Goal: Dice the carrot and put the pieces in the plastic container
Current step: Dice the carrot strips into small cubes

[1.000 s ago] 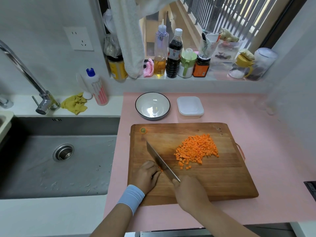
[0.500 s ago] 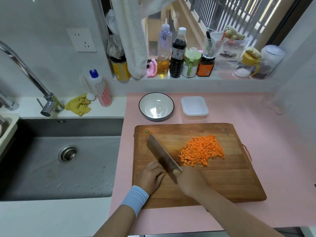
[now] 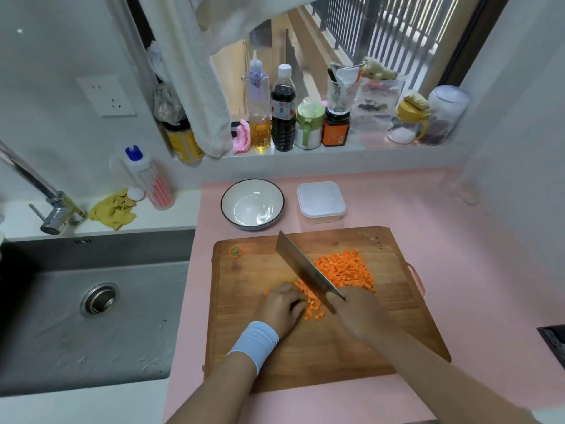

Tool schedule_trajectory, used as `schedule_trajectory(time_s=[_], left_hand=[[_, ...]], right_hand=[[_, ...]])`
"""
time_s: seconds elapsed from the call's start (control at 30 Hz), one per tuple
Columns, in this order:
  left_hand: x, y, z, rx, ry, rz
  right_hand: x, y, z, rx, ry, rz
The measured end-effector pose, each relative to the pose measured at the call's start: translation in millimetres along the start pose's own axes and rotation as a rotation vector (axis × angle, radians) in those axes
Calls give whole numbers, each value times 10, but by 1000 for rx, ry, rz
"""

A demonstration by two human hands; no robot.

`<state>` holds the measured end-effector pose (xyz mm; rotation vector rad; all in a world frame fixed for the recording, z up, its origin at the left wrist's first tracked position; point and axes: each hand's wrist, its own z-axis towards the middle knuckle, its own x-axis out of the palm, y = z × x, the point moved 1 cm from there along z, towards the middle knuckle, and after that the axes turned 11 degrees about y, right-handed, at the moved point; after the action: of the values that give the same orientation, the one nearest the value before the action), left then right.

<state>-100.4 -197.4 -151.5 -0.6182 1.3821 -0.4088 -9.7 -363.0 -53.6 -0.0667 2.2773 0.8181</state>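
the right hand [image 3: 357, 316] is wrapped tight round the handle of the wide steel cleaver [image 3: 307, 269], whose blade slants across the rectangular wooden cutting board [image 3: 336, 356]. the left hand [image 3: 282, 304] sits just beside the blade, fingers curled down; i can't tell whether it pins a last bit of carrot under them. that closeness is the worry: a quick chop could nick the knuckles. the pile of small orange carrot cubes [image 3: 345, 270] lies on the blade's far side. none are in the square white plastic container [image 3: 321, 200], which stands past the board's far edge beside a round white dark-rimmed bowl [image 3: 252, 205]. a careless sweep could scatter cubes onto the pink counter [image 3: 458, 270] or into the wrong dish.
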Motion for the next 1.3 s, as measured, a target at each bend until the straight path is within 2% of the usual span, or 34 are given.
schedule_trajectory(time_s=[0.1,0.17,0.23,0.27,0.4,0.47,0.53,0.6,0.67,0.7,0.73,0.77,0.93,1.03,1.13,1.2,1.3], left_hand=[[-143,-20,-8,-166,-194,-53],[-215,79,-56,-383,-297,-32],[-231,126,-91,-599,-224,31],[-220,107,-90,-653,-167,55],[-131,-183,64,-599,-27,-35],[-111,-247,159,-617,-10,-97],[-216,-212,205,-744,-97,-231],[-434,-124,196,-829,-270,-359],[-735,-62,170,-843,-476,-403],[-870,-63,171,-815,-522,-398],[-961,-73,195,-772,-505,-376],[-1024,-124,240,-714,-420,-334],[-717,-485,535,-490,251,-310],[-556,-469,623,-432,372,-224],[-653,-305,671,-469,256,-162],[-771,-245,716,-428,18,-114],[-877,-234,781,-437,-362,-218]], right_hand=[[-159,-104,47,-25,-1,-44],[-230,-157,97,-46,2,-66],[-273,-201,146,-75,17,-72],[-285,-219,168,-92,23,-73],[-370,-223,200,-155,5,-151],[-430,-221,184,-187,-22,-231],[-488,-254,171,-223,-85,-346],[-540,-306,176,-288,-188,-504],[-568,-360,200,-346,-206,-657],[-578,-379,210,-358,-201,-713],[-587,-388,217,-369,-204,-773],[-583,-398,227,-394,-216,-839],[-511,-420,284,-492,-237,-1021],[-485,-372,260,-499,-214,-1018],[-516,-397,173,-432,-204,-862],[-581,-450,121,-345,-215,-737],[-683,-547,51,-217,-247,-405]])
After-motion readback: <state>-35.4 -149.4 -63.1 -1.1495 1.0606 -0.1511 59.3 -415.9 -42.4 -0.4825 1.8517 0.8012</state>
